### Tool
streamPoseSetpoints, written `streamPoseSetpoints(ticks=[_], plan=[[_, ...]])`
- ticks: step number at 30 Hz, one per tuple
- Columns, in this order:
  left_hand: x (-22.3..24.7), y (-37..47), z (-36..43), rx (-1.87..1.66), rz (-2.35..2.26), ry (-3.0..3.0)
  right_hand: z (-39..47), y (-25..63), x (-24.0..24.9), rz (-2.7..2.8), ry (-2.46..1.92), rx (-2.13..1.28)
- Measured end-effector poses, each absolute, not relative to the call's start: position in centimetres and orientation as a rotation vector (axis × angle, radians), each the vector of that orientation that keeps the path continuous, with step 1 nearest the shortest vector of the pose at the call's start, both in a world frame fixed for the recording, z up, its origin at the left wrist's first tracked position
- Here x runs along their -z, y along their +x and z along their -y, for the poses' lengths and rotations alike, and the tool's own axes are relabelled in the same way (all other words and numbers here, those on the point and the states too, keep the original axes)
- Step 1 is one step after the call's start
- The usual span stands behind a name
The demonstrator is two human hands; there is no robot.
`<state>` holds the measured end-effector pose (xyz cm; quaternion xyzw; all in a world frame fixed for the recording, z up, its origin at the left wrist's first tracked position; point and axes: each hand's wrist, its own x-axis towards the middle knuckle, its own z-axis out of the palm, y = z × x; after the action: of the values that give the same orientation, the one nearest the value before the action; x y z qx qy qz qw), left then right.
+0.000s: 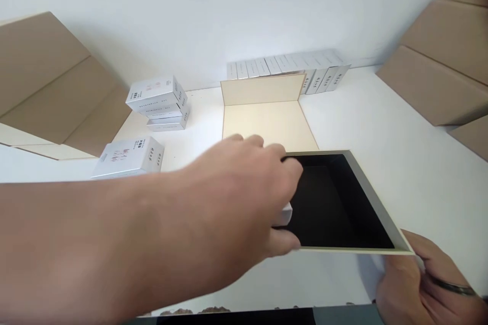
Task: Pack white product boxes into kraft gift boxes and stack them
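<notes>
A cream gift box with a black inside lies tilted before me, its hinged lid folded back on the table. My left hand reaches over its left part, fingers closed around a small white box. Most of that small box is hidden under the palm. At the near right corner of the gift box, my right hand grips the wall between thumb and fingers. A dark ring-like band shows on this hand.
White printed boxes stand in a stack, with another white box group nearer. A row of white boxes lines the wall behind the lid. Large brown cases stand at left and right.
</notes>
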<state>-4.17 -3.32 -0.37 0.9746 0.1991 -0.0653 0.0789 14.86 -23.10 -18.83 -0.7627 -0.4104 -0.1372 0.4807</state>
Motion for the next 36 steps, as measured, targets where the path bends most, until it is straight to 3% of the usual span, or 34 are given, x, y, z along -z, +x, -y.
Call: streamPoseSetpoints(ticks=[4, 11, 21, 27, 36], plan=[[2.3, -2.9, 3.4, 0.343, -0.464, 2.998, 22.7, 13.3, 17.3, 0.866, -1.975, 0.287], [1.6, -3.2, 2.7, 0.645, -0.806, 2.611, 22.3, 12.0, 15.7, 0.821, -2.065, 0.167], [2.2, -3.4, 3.0, 0.635, -0.791, 2.518, 22.4, 12.6, 15.8, 0.940, -2.075, 0.285], [1.6, -3.7, 3.2, 0.869, -0.772, 2.580, 22.6, 12.8, 16.0, 0.981, -2.074, 0.298], [1.0, -7.0, 3.5, 0.407, -0.852, 2.618, 22.1, 12.1, 15.6, 0.939, -2.026, 0.277]])
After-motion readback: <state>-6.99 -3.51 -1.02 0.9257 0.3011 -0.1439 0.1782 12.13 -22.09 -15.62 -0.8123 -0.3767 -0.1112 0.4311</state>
